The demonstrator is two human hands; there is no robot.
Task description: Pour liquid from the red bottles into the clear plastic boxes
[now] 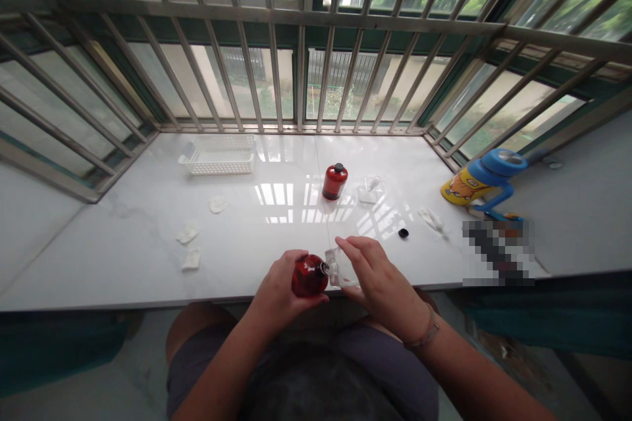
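My left hand [281,283] is wrapped round a red glass bottle [309,276], which is tilted so its uncapped neck points right. In my right hand [372,273] is a clear glass bottle [340,268], tipped over with its neck side toward the red bottle's mouth. The two mouths meet or nearly meet; I cannot tell whether they touch. Part of the clear bottle is hidden behind my right fingers. A small black cap [403,233] lies on the white counter [276,237], to the right and beyond my right hand.
Farther back stand a capped red bottle [335,181] and a small clear container [370,191]. A white basket [217,161] sits at the back left, with crumpled tissues [187,233] nearer. A blue-and-yellow water bottle [481,177] and a crumpled wrapper [432,219] are right. Window bars [301,79] border the counter.
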